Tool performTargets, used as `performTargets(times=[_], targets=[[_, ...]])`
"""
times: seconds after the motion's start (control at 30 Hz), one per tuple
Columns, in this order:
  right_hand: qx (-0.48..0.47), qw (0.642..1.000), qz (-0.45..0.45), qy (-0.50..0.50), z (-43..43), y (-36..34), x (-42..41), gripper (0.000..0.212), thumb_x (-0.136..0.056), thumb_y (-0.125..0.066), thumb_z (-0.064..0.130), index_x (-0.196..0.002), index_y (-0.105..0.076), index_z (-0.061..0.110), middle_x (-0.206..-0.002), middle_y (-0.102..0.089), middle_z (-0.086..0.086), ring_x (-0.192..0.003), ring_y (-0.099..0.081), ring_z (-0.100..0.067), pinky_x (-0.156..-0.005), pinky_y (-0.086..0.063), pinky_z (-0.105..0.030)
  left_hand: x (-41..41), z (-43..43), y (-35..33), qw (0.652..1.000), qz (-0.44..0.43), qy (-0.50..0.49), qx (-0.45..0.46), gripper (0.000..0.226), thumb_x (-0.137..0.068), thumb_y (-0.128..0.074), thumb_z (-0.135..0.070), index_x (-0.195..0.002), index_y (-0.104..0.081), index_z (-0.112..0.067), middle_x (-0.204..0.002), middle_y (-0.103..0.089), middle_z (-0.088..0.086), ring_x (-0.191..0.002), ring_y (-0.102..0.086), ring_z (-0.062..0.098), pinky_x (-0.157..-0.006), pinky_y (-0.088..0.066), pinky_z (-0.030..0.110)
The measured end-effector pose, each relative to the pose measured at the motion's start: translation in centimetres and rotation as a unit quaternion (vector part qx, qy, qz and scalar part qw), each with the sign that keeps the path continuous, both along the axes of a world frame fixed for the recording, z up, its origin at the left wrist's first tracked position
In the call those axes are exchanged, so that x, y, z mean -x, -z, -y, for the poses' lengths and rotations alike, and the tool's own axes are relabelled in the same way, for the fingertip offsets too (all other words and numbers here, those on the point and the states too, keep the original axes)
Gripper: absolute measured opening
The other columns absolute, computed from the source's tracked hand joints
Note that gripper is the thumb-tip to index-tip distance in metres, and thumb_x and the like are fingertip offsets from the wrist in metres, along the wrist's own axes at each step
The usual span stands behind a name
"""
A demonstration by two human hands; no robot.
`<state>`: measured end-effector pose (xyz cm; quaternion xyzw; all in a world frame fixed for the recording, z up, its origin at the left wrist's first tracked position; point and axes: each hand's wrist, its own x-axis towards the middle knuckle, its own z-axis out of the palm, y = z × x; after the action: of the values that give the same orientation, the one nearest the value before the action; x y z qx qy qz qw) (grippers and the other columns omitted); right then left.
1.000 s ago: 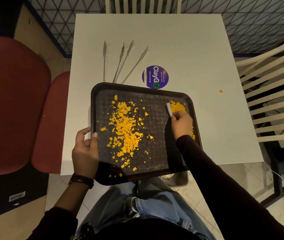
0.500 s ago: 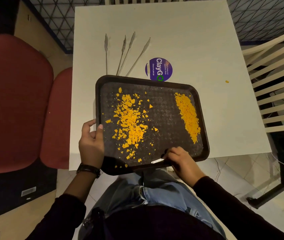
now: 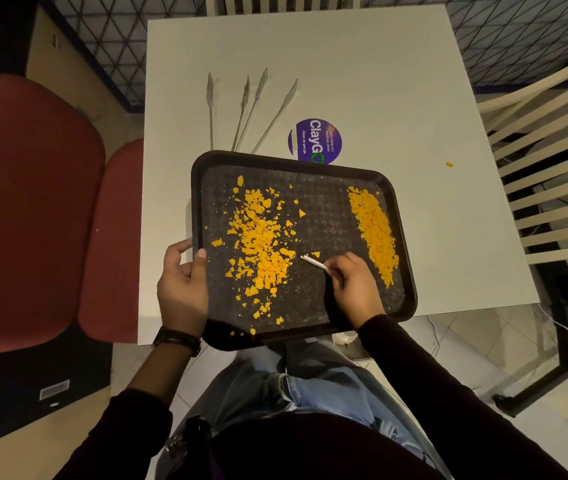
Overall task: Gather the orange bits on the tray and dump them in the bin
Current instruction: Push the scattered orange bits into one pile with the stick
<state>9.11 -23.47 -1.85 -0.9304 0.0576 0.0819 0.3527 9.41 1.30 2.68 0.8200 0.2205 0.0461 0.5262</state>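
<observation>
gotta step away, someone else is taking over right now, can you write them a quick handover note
Left hand grips the tray's left rim.
Right hand pinches a small white scraper over the tray's middle.
Done: a tidy orange row along the right side.
Left: the loose scatter on the left half, a stray bit on the table, then dumping everything. The bin is not in view.
</observation>
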Motion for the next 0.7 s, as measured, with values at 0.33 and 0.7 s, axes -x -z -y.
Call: performTargets(times=[0.33,0.7], targets=[[-0.001,0.962,-0.023,-0.271,1.2,-2.3,5.6,0.018,-0.088,-0.056,0.012,-0.101,-0.065,0.020,-0.098,-0.064,0.002,-0.084,-0.047,-0.013,-0.072,-0.041,-0.028,-0.7,0.0,-0.5,0.999,-0.027,-0.021,0.004,0.021,-0.094,-0.051,-0.026,-0.114,-0.053,-0.018,-0.065,-0.062,-0.005,-0.063,-0.059,0.011,-0.059,-0.044,0.015],[-0.019,0.994,0.024,-0.107,-4.0,-1.8,2.9,0.014,-0.088,-0.054,0.008,-0.096,-0.066,0.007,-0.088,-0.063,-0.011,-0.085,-0.056,-0.027,-0.074,-0.047,-0.036,-0.3,0.3,-1.1,0.999,-0.026,-0.018,0.009,0.011,-0.094,-0.051,-0.028,-0.105,-0.049,-0.032,-0.075,-0.065,0.020,-0.071,-0.061,0.034,-0.064,-0.048,0.034]])
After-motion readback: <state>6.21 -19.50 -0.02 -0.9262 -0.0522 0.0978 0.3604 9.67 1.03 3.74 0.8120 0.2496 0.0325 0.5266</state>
